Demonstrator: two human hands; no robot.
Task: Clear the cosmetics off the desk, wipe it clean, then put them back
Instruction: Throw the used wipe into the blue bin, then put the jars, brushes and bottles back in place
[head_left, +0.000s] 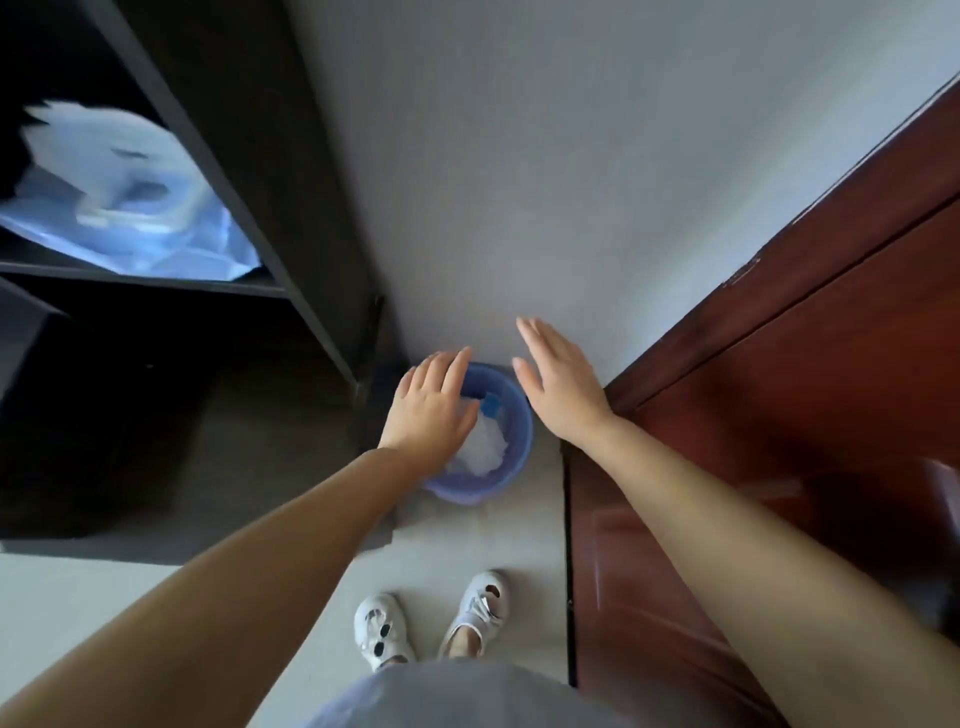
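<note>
The left hand (431, 410), at centre frame, hangs over the round blue plastic waste bin (511, 457) with its fingers loosely spread and pointing down into it; its grip holds nothing that can be seen. The right hand (561, 384), just right of the bin, is flat and open with straight fingers, also empty, held in front of the pale grey wall (571, 182). Inside the bin lie crumpled white tissue (485, 449) and a small blue scrap (491, 404), close under the left fingertips.

Outward from there: white strapped shoes (384, 631) stand on the light floor at lower centre, a reddish-brown wooden door (779, 389) fills the right side, and a dark shelf unit (249, 171) at upper left holds a blurred pale blue plastic bag (130, 208).

Neither the cosmetics nor the worktop is in view, so their state cannot be told. Judging by the tissue in the bin and the empty hands above it, this looks like disposal of a used wipe, which would place the wiping as finished. Whether the cosmetics have been put back cannot be judged here.
</note>
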